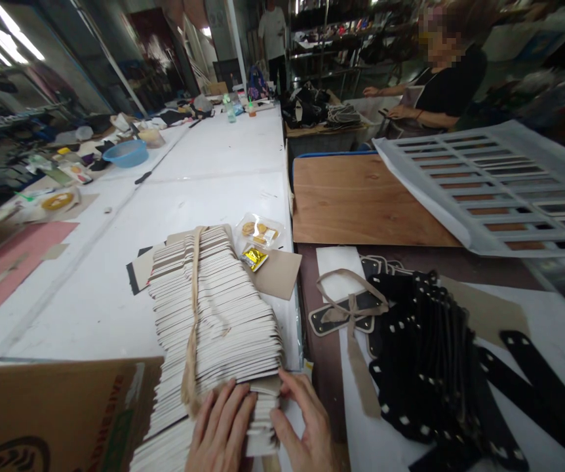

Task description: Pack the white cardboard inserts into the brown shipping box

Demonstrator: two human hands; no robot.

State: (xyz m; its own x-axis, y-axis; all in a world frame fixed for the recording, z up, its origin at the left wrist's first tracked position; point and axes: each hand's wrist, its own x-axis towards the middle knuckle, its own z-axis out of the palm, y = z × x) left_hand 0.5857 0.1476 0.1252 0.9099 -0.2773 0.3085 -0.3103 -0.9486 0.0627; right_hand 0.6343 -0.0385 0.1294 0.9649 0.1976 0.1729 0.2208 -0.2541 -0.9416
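A long row of thin, pale flat strips (233, 314) stands packed on edge on the white table, with a beige fabric tie (194, 282) lying along it. At the near part of the row, my left hand (223, 423) rests on top with its fingers stretched out. My right hand (307, 419) is at the right ends of the strips, its thumb and forefinger around a small bunch of them. A slightly raised strip shows between the two hands. The lower part of each hand is cut off by the frame.
A cardboard box (61, 406) stands at near left. Black strap pieces with metal studs (425, 354) lie at right, below a wooden board (361, 196) and a white slotted tray (459, 190). A blue basin (126, 155) sits farther back. A co-worker (444, 92) is at upper right.
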